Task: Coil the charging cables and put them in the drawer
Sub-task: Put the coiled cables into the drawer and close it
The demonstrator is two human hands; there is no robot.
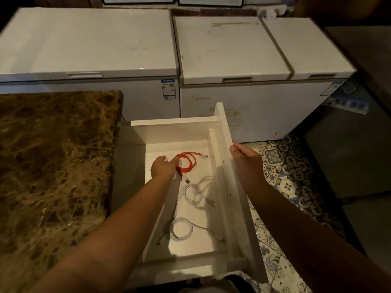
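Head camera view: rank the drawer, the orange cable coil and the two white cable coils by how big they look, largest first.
1. Drawer, by far the largest.
2. to 4. Orange cable coil, middle white coil and nearest white coil look much alike; the nearer ones gain from camera closeness, so no firm ranking.

Open from above: white drawer (179, 123), bare floor at its far end. Crowded below by orange cable (188, 160) and two white coils (193, 194) (nearest one (182, 228) possibly touching the shadowed left wall).

Both forearms bare to frame edge, no sleeves; left hand (164, 167) and right hand (246, 160) ungloved, no rings.
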